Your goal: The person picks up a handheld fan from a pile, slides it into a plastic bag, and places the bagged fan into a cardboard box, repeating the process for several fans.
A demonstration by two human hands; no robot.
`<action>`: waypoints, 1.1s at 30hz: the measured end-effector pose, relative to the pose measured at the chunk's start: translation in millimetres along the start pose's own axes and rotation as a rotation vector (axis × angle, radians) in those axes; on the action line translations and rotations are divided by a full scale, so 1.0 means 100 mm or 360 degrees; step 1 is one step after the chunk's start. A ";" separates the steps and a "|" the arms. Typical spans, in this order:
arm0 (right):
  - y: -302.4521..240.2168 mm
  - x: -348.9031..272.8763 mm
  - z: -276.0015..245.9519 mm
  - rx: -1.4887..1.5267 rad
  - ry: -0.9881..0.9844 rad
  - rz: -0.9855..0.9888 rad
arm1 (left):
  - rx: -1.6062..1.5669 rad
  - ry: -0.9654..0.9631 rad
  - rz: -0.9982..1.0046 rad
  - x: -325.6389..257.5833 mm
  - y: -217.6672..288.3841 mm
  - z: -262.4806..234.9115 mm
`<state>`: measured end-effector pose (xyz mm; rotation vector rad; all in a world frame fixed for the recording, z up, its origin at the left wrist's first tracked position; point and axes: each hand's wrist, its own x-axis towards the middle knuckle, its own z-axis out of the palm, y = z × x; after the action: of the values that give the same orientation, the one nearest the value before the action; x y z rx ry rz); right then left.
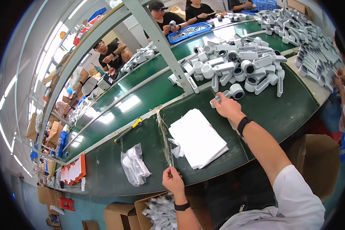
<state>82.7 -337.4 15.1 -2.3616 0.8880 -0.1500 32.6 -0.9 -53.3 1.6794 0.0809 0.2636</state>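
My right hand [227,107] reaches out over the green belt and closes on a white handheld device [230,93] with a round head, at the near edge of a big pile of the same devices [237,63]. My left hand [171,179] pinches the lower end of a thin clear plastic bag [164,134] that lies stretched along the belt. Between the hands lies a stack of flat white bags [197,138]. Both wrists wear black bands.
A crumpled clear bag bundle [134,165] lies left of my left hand, a yellow and blue tool [127,130] further back. A metal frame post [161,46] stands on the belt. Other people sit across the green conveyor [287,107]. An open carton [157,211] holds bagged items.
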 end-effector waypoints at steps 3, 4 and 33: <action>0.02 -0.01 0.03 0.0058 0.0067 0.0058 | -0.0008 0.0012 0.0012 0.01 0.01 -0.01; 0.10 -0.04 0.03 0.0155 0.0120 0.0069 | 0.0001 -0.0001 -0.0001 0.00 0.03 0.01; 1.08 -1.51 -0.52 0.1238 -0.0361 0.0018 | 0.1107 -0.0815 0.1415 -0.24 0.77 0.75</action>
<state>-109.7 -332.1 10.0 -1.6088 0.5853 -0.1789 18.5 -88.3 12.1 2.3401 -1.0866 0.4882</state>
